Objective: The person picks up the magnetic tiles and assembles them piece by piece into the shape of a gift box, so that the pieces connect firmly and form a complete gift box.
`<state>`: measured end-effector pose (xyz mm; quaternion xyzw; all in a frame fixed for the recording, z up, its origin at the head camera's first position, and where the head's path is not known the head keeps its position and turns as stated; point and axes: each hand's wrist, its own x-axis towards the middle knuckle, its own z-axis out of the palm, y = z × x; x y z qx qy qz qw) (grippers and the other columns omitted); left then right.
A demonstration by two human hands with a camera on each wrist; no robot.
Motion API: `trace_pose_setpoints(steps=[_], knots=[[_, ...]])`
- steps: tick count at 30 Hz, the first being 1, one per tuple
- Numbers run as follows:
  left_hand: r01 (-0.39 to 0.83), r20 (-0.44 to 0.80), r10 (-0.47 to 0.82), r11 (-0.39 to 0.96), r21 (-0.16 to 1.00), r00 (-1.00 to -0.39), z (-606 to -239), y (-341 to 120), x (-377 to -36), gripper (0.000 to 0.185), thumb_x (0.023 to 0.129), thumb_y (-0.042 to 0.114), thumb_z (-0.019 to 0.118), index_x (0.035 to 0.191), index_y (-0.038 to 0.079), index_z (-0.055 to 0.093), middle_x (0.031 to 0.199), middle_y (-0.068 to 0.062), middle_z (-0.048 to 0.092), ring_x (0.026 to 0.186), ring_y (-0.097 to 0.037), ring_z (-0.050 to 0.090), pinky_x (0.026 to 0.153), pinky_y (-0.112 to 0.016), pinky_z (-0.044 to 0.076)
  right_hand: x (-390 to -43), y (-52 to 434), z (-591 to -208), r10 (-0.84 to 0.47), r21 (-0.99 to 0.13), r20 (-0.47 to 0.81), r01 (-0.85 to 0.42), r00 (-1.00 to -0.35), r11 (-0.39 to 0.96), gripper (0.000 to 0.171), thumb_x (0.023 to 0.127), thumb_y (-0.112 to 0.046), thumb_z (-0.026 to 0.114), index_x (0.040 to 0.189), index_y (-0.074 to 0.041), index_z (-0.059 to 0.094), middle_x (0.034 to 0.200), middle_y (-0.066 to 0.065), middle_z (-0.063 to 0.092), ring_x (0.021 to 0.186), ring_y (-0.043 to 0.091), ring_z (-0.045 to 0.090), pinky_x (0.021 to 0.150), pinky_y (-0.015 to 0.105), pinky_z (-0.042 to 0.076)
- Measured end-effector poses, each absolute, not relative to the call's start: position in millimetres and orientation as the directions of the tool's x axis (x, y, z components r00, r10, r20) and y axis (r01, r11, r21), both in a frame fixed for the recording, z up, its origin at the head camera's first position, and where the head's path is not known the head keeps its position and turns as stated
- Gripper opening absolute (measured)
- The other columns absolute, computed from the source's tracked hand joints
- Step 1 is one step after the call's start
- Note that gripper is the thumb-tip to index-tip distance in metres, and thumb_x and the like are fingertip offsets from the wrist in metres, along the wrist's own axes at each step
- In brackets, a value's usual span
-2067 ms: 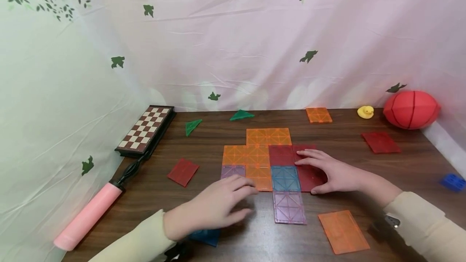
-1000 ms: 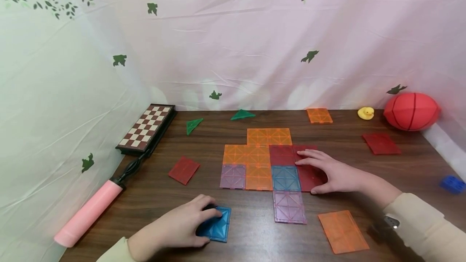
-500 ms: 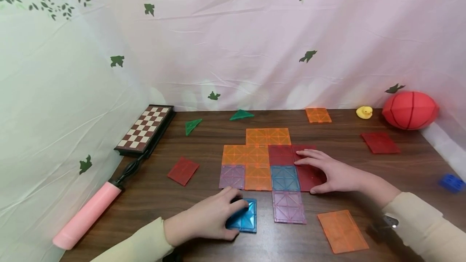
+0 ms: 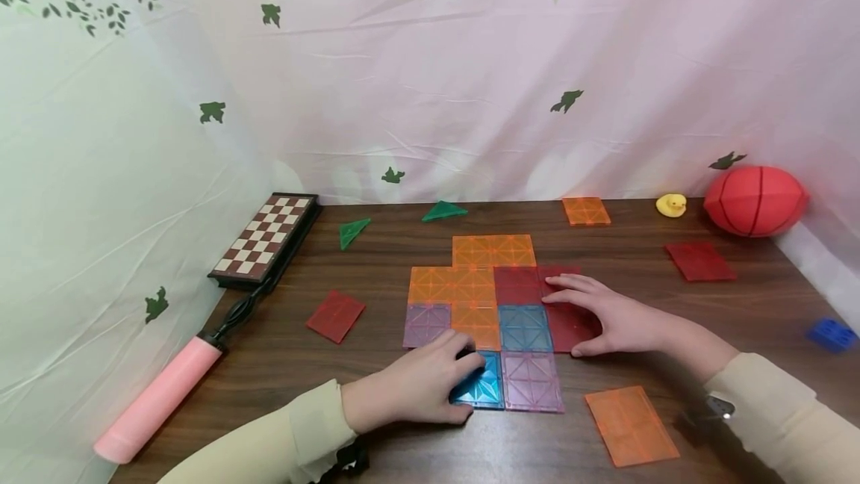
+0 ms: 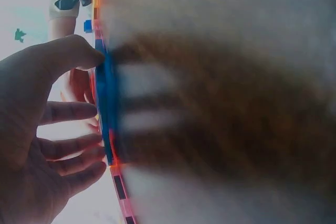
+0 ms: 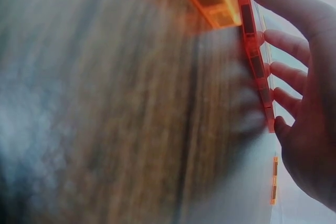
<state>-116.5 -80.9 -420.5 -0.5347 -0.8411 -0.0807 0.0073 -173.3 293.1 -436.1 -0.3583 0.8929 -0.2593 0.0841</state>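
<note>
My left hand (image 4: 419,383) grips a bright blue magnetic tile (image 4: 489,387) flat on the table, its thumb at the near edge and its fingers over the far side. This tile's right edge lies along a purple tile (image 4: 532,383), and orange tiles (image 4: 475,326) border it behind. In the left wrist view the blue tile (image 5: 108,98) shows edge-on beside the thumb. My right hand (image 4: 618,318) rests with spread fingers on the red tiles (image 4: 564,327) at the patch's right side. A darker blue tile (image 4: 524,329) and another purple tile (image 4: 425,325) also belong to the patch.
Loose around the patch lie a red tile (image 4: 336,316), an orange tile (image 4: 631,424), another red tile (image 4: 700,261) and green triangles (image 4: 443,211). A chessboard (image 4: 265,241) and pink pump (image 4: 157,400) stand left; a duck (image 4: 672,205), red ball (image 4: 755,202) and blue brick (image 4: 832,334) right.
My left hand has gone from the left purple tile down to the bright blue tile, taken hold of it and slid it right and away, up against the patch. The right hand has stayed put.
</note>
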Motion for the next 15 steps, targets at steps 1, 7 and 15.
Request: trace_pose_setpoints(steps=[1, 7, 15], knots=[[0.9, 0.094, 0.898, 0.418, 0.125, -0.43, -420.6, -80.3, -116.4, 0.053, 0.088, 0.043, 0.075, 0.13, 0.013, 0.062, 0.123, -0.004, 0.055, 0.107, -0.015, 0.05, 0.09, -0.023, 0.049, -173.6, 292.6, -436.1, -0.684, -0.523, 0.035, -0.597, -0.728, 0.608, 0.083, 0.076, -0.048, 0.086, 0.149, -0.027, 0.051, 0.162, 0.01, 0.03, 0.145, 0.039, 0.023, 0.099, 0.066, 0.044], [0.89, 0.062, 0.889, 0.449, 0.073, -0.454, -418.0, -71.7, -114.7, 0.058, 0.089, 0.049, 0.072, 0.133, 0.013, 0.06, 0.128, -0.006, 0.054, 0.112, -0.017, 0.05, 0.096, -0.026, 0.048, -174.9, 292.8, -437.7, -0.687, -0.523, 0.037, -0.6, -0.726, 0.606, 0.081, 0.078, -0.049, 0.085, 0.149, -0.029, 0.05, 0.162, 0.009, 0.029, 0.145, 0.04, 0.022, 0.1, 0.067, 0.042], [0.879, -0.048, 0.878, 0.476, -0.025, -0.477, -411.8, -40.8, -119.4, 0.083, 0.088, 0.07, 0.062, 0.147, 0.012, 0.052, 0.15, -0.012, 0.046, 0.133, -0.025, 0.047, 0.107, -0.03, 0.043, -173.6, 293.0, -439.1, -0.689, -0.527, 0.048, -0.604, -0.723, 0.598, 0.08, 0.079, -0.049, 0.085, 0.148, -0.027, 0.051, 0.162, 0.011, 0.03, 0.144, 0.041, 0.023, 0.1, 0.069, 0.041]])
